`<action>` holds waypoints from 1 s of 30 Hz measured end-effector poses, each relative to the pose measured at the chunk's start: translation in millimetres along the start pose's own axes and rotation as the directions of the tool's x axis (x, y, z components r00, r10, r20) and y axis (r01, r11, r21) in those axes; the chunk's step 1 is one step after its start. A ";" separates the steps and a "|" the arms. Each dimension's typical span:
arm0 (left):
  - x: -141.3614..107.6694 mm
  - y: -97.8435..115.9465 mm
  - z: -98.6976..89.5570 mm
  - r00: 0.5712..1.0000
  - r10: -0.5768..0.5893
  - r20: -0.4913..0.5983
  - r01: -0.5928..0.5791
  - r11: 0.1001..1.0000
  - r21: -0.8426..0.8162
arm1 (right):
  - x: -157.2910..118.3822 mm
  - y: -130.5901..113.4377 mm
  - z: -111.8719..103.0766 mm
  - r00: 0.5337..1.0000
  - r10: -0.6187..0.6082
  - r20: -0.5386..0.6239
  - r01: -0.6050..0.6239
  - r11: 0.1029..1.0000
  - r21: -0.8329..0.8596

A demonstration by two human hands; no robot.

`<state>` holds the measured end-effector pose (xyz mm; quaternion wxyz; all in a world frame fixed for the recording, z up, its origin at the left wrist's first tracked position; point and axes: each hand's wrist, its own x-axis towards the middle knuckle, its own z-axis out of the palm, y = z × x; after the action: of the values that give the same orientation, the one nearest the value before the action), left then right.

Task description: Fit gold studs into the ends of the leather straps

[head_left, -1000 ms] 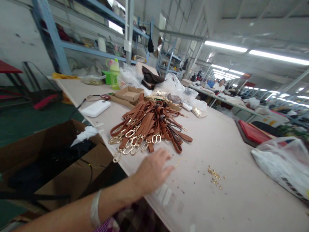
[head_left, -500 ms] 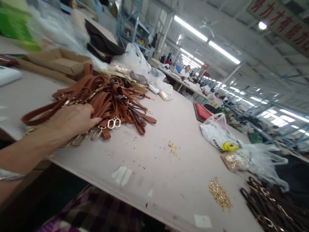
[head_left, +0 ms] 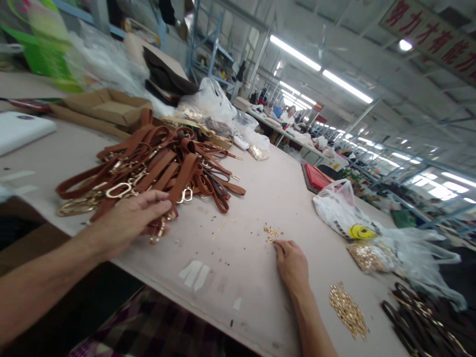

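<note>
My left hand (head_left: 136, 218) is closed on a brown leather strap (head_left: 184, 176) at the front of a tangled pile of such straps (head_left: 148, 171). Gold metal hardware (head_left: 159, 230) hangs from the strap under my fingers. My right hand (head_left: 293, 263) rests on the table with its fingertips pinched together at the near edge of a small scatter of gold metal pieces (head_left: 270, 230). Whatever lies between those fingertips is too small to make out.
A larger heap of gold pieces (head_left: 348, 310) lies to the right, near dark brown straps (head_left: 424, 317). Plastic bags (head_left: 338, 208) stand along the right side. A cardboard tray (head_left: 111, 106) sits behind the brown pile, and a white device (head_left: 24, 131) is at far left.
My left hand has drawn a strap toward the front right of the pile. My right hand has come into view and reached the small gold scatter.
</note>
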<state>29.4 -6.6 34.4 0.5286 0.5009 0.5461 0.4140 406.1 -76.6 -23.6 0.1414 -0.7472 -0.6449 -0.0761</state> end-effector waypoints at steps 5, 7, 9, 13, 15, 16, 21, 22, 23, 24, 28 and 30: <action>-28.1 -21.1 29.7 0.955 -0.086 0.286 0.185 0.922 -0.340 | -1.4 5.2 -2.3 0.998 -0.034 0.049 0.038 0.996 -0.086; -35.3 -23.9 36.4 0.937 -0.092 0.337 0.200 0.932 -0.301 | -1.7 5.8 -4.7 0.996 -0.064 0.069 0.073 0.989 -0.132; -41.5 -25.2 41.2 0.925 -0.090 0.370 0.178 0.961 -0.211 | -1.1 5.6 -6.2 0.993 -0.087 0.081 0.100 0.979 -0.180; -52.6 -28.7 47.6 0.935 0.053 0.352 -0.049 0.999 -0.020 | 0.5 6.6 -5.4 0.990 -0.115 0.077 0.130 0.964 -0.232; -58.6 -30.1 49.5 0.941 0.176 0.290 -0.207 0.975 0.080 | 0.1 8.7 -4.1 0.989 -0.128 0.069 0.140 0.965 -0.223; -61.6 -30.5 50.3 0.935 0.228 0.271 -0.268 0.956 0.119 | -0.5 10.1 -3.6 0.989 -0.131 0.063 0.142 0.967 -0.213; -70.2 -34.3 56.5 0.918 0.157 0.365 -0.226 0.962 0.152 | -5.5 17.2 -2.2 0.991 -0.134 0.018 0.135 0.981 -0.141; -70.2 -36.2 58.8 0.919 0.097 0.382 -0.157 0.979 0.128 | -6.2 18.1 -2.0 0.990 -0.140 0.012 0.140 0.983 -0.121; -70.0 -38.3 61.2 0.917 0.045 0.397 -0.086 0.993 0.086 | -6.6 18.8 -1.9 0.989 -0.149 0.009 0.150 0.984 -0.100; -69.7 -40.3 63.7 0.910 0.010 0.414 -0.025 0.999 0.032 | -6.9 19.2 -1.9 0.987 -0.161 0.010 0.162 0.984 -0.078; -71.2 -43.1 71.3 0.899 -0.036 0.437 0.111 0.983 -0.147 | -6.2 20.1 -3.0 0.978 -0.207 0.031 0.206 0.978 0.015; -74.0 -40.9 72.5 0.903 -0.054 0.426 0.140 0.975 -0.173 | -4.8 21.2 -4.2 0.979 -0.203 0.034 0.201 0.978 0.060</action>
<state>92.4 -91.4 -0.8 0.7009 0.4944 0.4001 0.3227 426.5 -85.1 -23.5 0.1409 -0.6749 -0.7221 -0.0569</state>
